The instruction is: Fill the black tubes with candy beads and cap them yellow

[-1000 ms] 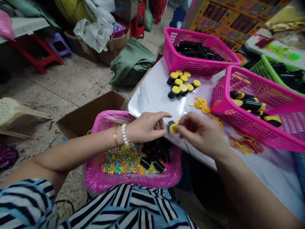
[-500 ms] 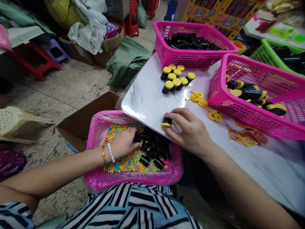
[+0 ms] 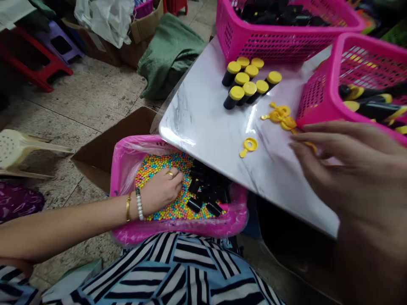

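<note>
My left hand [image 3: 163, 189] is down in a pink plastic-lined tub [image 3: 117, 169], its fingers curled into small multicoloured beads [image 3: 159, 163]. Whatever its fingers may hold is hidden. Black tubes [image 3: 194, 205] lie on the beads just right of it. Over the white table [image 3: 203, 114], my right hand [image 3: 343, 163] is blurred, thumb and fingers stretched out, and no object shows between them. Its fingertips are close to yellow ring-shaped pieces with tabs [image 3: 280, 114]. A single yellow ring [image 3: 249, 145] lies farther left. Black tubes with yellow caps [image 3: 236, 94] stand grouped behind.
One pink basket [image 3: 286, 40] of black tubes stands at the back of the table. Another pink basket [image 3: 318, 97], to the right, holds yellow-and-black tubes. An open cardboard box [image 3: 101, 148] is beside the tub. A cream stool [image 3: 19, 148] stands at left.
My right hand has moved right and no longer shows the black tube; a yellow ring now lies where it was. My left hand has shifted slightly away from the black tubes. The view has shifted.
</note>
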